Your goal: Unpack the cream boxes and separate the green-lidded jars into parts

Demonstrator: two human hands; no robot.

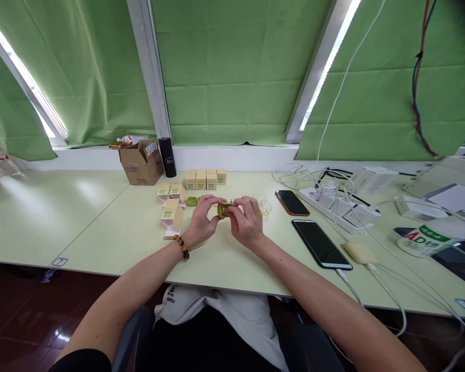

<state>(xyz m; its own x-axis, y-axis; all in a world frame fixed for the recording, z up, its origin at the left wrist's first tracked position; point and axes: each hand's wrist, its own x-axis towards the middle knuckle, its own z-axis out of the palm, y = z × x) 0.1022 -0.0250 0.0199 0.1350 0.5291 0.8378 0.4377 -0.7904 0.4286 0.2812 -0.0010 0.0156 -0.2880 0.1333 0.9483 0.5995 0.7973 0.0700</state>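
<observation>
A: Where is the green case [224, 210] in relation to the hands?

B: It is between them, at the fingertips. The left hand [202, 222] grasps it from the left, with the thumb nearer and the fingers farther. The right hand [248, 222] pinches it from the right, and its fingers cover a part of it.

A: So neither hand is released?

B: Neither is; both are closed on the same case. Whether it touches the counter [217, 261] below, one cannot tell.

A: And what is lying near to the left hand?

B: The second case [191, 201], also green, just beyond it. To the left there are open boxes [172, 213], and farther behind, other boxes [200, 174] stand in a row.

A: And near to the right hand?

B: Some clear pieces [266, 208], just beside it. Farther right lie a small phone [292, 202] and a large phone [321, 244], well apart from the green case.
</observation>
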